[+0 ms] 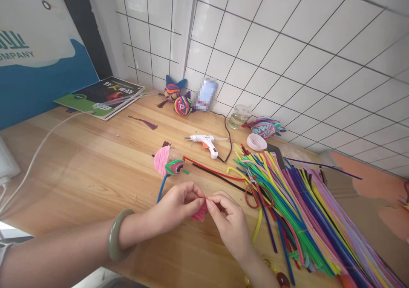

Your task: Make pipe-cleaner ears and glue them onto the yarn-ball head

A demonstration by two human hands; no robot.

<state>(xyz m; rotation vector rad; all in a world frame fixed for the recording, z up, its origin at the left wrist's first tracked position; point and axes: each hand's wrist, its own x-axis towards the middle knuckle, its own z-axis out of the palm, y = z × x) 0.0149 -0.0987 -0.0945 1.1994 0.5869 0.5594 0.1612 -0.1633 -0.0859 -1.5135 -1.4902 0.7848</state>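
Note:
My left hand [188, 199], with a bracelet on its wrist, pinches the upper edge of a small flat piece of pink pipe cleaner [200, 214]. The thumb and forefinger of my right hand [228, 217] close on the same edge, tip to tip with the left. My fingers partly cover the piece. Just beyond my hands lies a round ornament [162, 160], wrapped partly in pink, with a green-rimmed eye shape [174, 167] on it. A blue pipe cleaner [162, 188] runs from near it toward my left hand.
Many coloured pipe cleaners [287, 211] spread over the right side, with red-handled scissors [255, 194] on top. A white glue gun [206, 143] lies behind the ornament. Finished ornaments [182, 105], a glass jar [239, 116] and a pink bowl [256, 142] stand near the tiled wall.

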